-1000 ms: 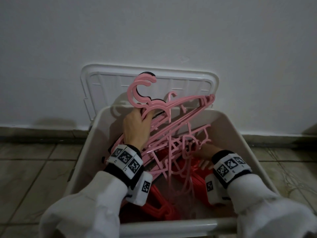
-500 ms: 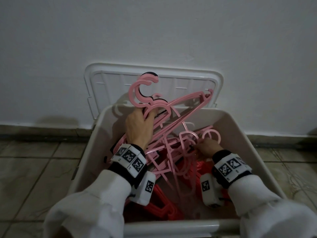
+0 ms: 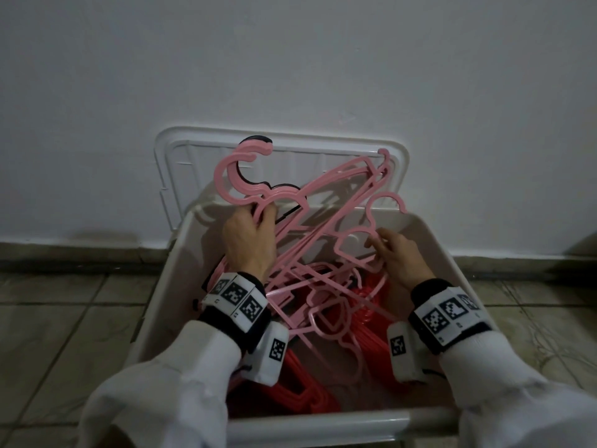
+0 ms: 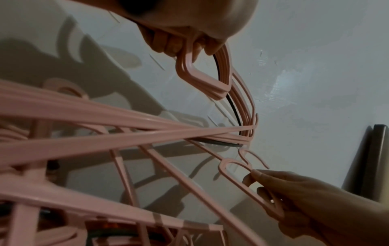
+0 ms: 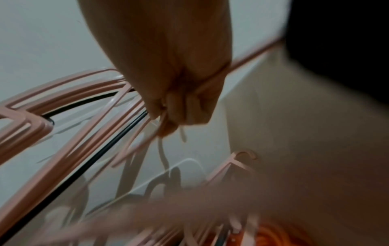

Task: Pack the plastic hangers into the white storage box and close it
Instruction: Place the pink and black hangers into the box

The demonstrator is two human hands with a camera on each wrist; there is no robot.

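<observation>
A white storage box [image 3: 168,279] stands on the floor against the wall. Its lid [image 3: 290,150] leans upright behind it. Tangled pink hangers [image 3: 323,221] stick up out of the box over red hangers [image 3: 300,389] on the bottom. My left hand [image 3: 252,234] grips the necks of a bunch of pink hangers [image 4: 202,78] at the back left, their hooks [image 3: 239,169] pointing up. A black hanger [image 4: 235,113] lies in that bunch. My right hand [image 3: 394,253] pinches a single pink hanger [image 3: 365,240] at the back right, and the left wrist view shows that pinch on its loop [image 4: 238,168].
A plain white wall [image 3: 290,59] rises right behind the box, with a dark skirting strip [image 3: 64,253] along its foot. Beige floor tiles [image 3: 64,334] lie on both sides of the box. A dark upright object [image 4: 376,158] stands at the far right.
My right hand has risen from deep in the box to near the back rim, lifting a pink hanger with it. The left hand keeps its grip and the bunch has tilted further upright.
</observation>
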